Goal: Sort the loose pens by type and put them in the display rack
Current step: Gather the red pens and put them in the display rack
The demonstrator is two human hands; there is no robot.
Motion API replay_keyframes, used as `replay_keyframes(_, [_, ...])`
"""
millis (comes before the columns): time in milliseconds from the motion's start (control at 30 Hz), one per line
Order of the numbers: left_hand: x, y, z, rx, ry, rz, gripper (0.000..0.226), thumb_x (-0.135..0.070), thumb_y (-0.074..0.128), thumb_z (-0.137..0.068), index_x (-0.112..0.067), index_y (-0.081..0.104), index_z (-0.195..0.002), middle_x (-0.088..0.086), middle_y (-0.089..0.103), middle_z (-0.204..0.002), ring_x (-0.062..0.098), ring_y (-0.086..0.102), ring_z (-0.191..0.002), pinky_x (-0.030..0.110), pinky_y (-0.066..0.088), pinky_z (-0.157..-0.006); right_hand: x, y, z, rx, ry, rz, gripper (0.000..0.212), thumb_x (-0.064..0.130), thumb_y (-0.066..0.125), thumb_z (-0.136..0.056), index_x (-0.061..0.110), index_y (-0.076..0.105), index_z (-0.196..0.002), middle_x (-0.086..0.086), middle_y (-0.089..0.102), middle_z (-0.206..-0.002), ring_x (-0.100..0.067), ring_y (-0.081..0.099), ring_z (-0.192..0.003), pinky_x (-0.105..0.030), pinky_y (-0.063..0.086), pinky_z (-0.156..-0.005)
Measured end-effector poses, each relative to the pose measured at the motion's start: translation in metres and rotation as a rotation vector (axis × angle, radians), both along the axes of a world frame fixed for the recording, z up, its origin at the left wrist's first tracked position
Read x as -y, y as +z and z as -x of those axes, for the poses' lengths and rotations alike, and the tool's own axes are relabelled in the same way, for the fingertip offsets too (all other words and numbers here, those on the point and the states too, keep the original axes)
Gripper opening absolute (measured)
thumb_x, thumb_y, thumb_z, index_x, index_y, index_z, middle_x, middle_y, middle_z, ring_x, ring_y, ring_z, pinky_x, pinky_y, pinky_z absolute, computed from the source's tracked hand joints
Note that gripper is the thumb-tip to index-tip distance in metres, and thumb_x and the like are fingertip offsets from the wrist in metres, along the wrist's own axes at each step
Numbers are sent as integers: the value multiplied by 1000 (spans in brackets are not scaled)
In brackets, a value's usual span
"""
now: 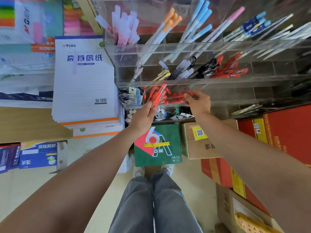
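Observation:
A clear acrylic display rack [168, 46] stands in front of me, its tiers divided into compartments of pens. My left hand [143, 115] grips a small bunch of red pens [158, 95] at the rack's lowest front compartment. Beside it my right hand [198, 101] reaches into the same compartment, its fingers pinching loose red pens [176, 96] that lie there. The tier above holds yellow pens [162, 75], black pens [205, 68] and more red pens [230, 68]. Orange-capped pens [168, 26] and blue-capped pens [200, 22] fill the upper tier.
A stack of lined writing pads [84, 81] lies left of the rack. Below the rack stand a green box [158, 148], a brown carton [200, 142] and red boxes [289, 132]. Small packaged items [131, 96] sit at the rack's lower left. My legs are below.

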State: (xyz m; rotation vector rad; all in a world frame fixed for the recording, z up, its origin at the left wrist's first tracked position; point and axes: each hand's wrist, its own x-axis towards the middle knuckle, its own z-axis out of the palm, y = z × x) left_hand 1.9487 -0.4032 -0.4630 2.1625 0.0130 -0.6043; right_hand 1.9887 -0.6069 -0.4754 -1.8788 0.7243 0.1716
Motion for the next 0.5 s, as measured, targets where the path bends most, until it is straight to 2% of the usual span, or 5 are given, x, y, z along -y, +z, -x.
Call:
replay_keyframes(100, [-1, -2, -1, -55, -18, 16, 28, -31, 36, -103, -9, 49, -116, -2, 47, -67, 18, 46, -59, 36, 37, -61, 3, -4, -3, -8, -2, -14, 15, 26, 73, -79, 28, 72, -93, -7, 72, -91, -28, 69, -89, -45, 56, -86])
replay_keyframes(167, [0, 0, -2, -78, -39, 42, 25, -28, 36, -103, -7, 49, -109, -1, 45, -68, 16, 43, -59, 34, 35, -62, 6, 4, -2, 1, -31, 8, 29, 37, 74, -77, 27, 64, -102, -2, 68, -91, -26, 67, -90, -45, 55, -85])
replay_keyframes(233, [3, 2, -3, -79, -63, 76, 20, -26, 36, -103, -10, 48, -104, -2, 46, -71, 18, 44, -64, 36, 38, -65, 4, 23, 7, 36, -65, 39, 28, 40, 71, -81, 25, 56, -100, 2, 61, -85, -22, 64, -82, -40, 55, -78])
replay_keyframes(367, [21, 16, -2, -83, -154, 138, 20, -26, 36, -104, -17, 48, -117, -4, 49, -75, 11, 48, -68, 30, 39, -66, -3, 50, 31, -6, 128, -325, 24, 32, 65, -90, 12, 61, -102, 2, 60, -72, -9, 52, -54, -25, 43, -53])
replay_keyframes(500, [39, 20, -1, -100, -270, 122, 26, -29, 38, -103, -9, 49, -116, 0, 56, -78, 14, 54, -71, 36, 46, -71, -4, 55, 42, -51, 205, -537, 6, 14, 61, -92, 12, 59, -86, 0, 64, -65, -10, 56, -55, -20, 45, -54])
